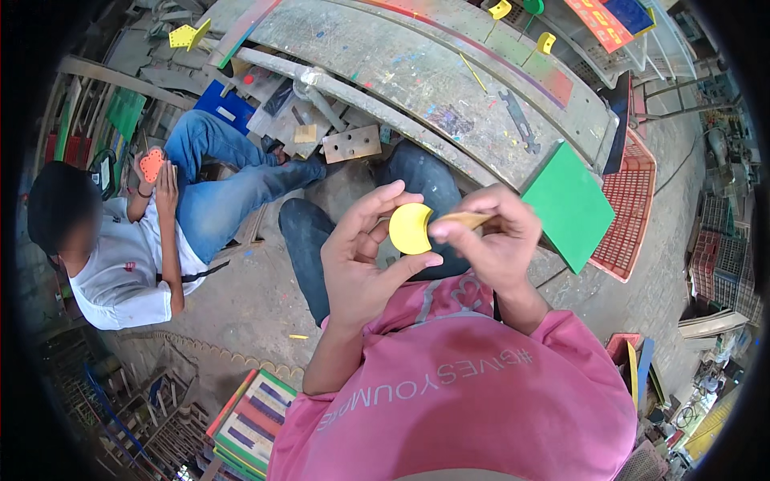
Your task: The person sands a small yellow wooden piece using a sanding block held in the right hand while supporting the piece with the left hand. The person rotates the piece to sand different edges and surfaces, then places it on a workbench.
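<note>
My left hand (350,244) grips a small yellow crescent-shaped piece (407,229) between thumb and fingers, its hollow side facing right. Pinched in my right hand (504,239) is a thin, folded tan sheet (464,218) that looks like sandpaper. The sheet's tip lies at the piece's concave edge; whether it touches, I cannot tell. Both hands are held above my lap, over dark trousers.
A long paint-spotted workbench (377,60) stands ahead, with a flat metal wrench (520,120) on it. At right are a green board (569,207) and a red plastic crate (630,212). A seated co-worker (128,264) at left holds an orange piece (151,164).
</note>
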Demonstrator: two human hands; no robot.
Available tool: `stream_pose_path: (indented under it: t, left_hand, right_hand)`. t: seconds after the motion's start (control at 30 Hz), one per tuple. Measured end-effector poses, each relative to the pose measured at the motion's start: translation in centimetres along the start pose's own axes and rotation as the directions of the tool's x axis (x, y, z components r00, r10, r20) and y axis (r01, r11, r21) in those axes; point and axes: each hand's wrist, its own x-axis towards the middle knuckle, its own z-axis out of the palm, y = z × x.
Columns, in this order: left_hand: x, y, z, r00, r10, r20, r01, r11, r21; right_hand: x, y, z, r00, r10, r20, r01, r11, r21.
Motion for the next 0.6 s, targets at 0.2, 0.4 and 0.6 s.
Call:
stream_pose_path:
  t: [0.2, 0.4, 0.6]
  left_hand:
    - [-0.6, 0.6, -1.0, 1.0, -0.007, 0.024, 0.009, 0.997, -0.075]
    - [-1.4, 0.4, -3.1, 0.998, 0.061, 0.014, -0.055, 0.961, -0.27]
    - [-1.7, 0.2, -3.5, 1.0, -0.018, -0.016, 0.009, 0.888, -0.459]
  right_hand:
    - [-0.1, 1.2, 1.0, 0.988, -0.15, 0.021, 0.151, 0.981, -0.12]
    - [2.0, -0.3, 1.2, 0.954, 0.263, -0.145, -0.268, 0.963, -0.013]
    - [6.9, 9.7, -6.4, 0.958, 0.14, -0.251, -0.273, 0.718, -0.64]
